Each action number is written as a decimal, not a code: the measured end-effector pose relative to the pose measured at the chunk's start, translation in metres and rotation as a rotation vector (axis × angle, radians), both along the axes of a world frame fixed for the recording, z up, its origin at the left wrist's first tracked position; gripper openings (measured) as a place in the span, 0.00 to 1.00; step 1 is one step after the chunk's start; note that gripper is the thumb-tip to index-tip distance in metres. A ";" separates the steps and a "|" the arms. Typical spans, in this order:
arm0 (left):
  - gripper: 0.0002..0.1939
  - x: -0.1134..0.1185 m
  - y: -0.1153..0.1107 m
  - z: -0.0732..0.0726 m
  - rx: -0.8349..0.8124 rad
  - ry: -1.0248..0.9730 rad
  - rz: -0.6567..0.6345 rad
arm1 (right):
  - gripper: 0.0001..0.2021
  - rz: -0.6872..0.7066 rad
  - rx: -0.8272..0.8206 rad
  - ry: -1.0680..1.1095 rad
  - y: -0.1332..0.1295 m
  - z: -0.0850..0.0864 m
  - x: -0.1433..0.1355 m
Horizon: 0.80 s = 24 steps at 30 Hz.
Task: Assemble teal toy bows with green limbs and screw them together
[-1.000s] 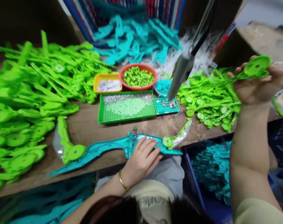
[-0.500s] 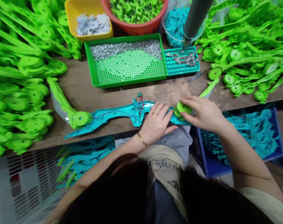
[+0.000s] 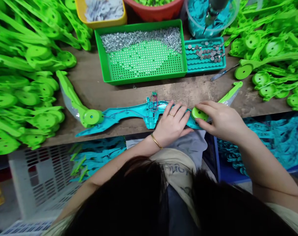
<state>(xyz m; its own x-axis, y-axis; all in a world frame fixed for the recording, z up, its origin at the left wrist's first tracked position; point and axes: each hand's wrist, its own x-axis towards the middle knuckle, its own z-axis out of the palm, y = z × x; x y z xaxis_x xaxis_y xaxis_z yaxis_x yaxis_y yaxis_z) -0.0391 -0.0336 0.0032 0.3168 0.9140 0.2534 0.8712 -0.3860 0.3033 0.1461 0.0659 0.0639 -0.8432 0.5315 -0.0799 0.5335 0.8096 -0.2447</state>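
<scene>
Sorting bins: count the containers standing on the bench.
5, some cropped: green tray, teal tray, yellow tub, red bowl, clear tub. More may lie out of frame.

Both hands (image 3: 173,123) press teal toy frame (image 3: 129,114) on bench (image 3: 94,91)

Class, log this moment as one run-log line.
left hand: flat on long teal plastic blade shell | right hand: pressing round green plastic disc piece onto shell end | surface: wooden table

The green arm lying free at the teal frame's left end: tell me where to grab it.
Grip the green arm by its narrow blade, from above, fingers across its width. The round hub butts against the teal frame, while the blade lies flat on bare table.
</scene>
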 end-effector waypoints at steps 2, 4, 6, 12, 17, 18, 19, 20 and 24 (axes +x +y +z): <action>0.31 -0.001 0.000 0.001 -0.001 0.009 -0.003 | 0.19 -0.012 -0.016 0.019 -0.002 -0.003 0.001; 0.30 0.000 -0.001 0.003 0.006 0.014 -0.001 | 0.20 -0.052 -0.040 0.056 -0.006 -0.008 0.003; 0.29 0.002 -0.001 0.005 0.015 0.002 -0.002 | 0.21 -0.110 -0.077 0.103 -0.011 -0.013 0.005; 0.22 0.020 0.002 0.000 0.090 -0.063 -0.143 | 0.24 -0.177 -0.281 0.206 -0.011 -0.010 0.012; 0.18 0.019 0.008 -0.001 0.139 -0.063 -0.173 | 0.18 -0.427 -0.294 0.385 0.041 -0.013 0.047; 0.18 0.018 0.009 0.001 0.150 -0.056 -0.180 | 0.16 -0.542 -0.178 0.407 0.054 -0.019 0.056; 0.17 0.017 0.010 0.003 0.163 -0.049 -0.184 | 0.16 -0.634 -0.086 0.416 0.064 -0.027 0.064; 0.17 0.016 0.011 0.005 0.176 -0.042 -0.187 | 0.17 -0.700 -0.038 0.412 0.073 -0.035 0.071; 0.17 0.017 0.010 0.006 0.166 -0.057 -0.181 | 0.21 -0.800 -0.118 0.390 0.086 -0.060 0.083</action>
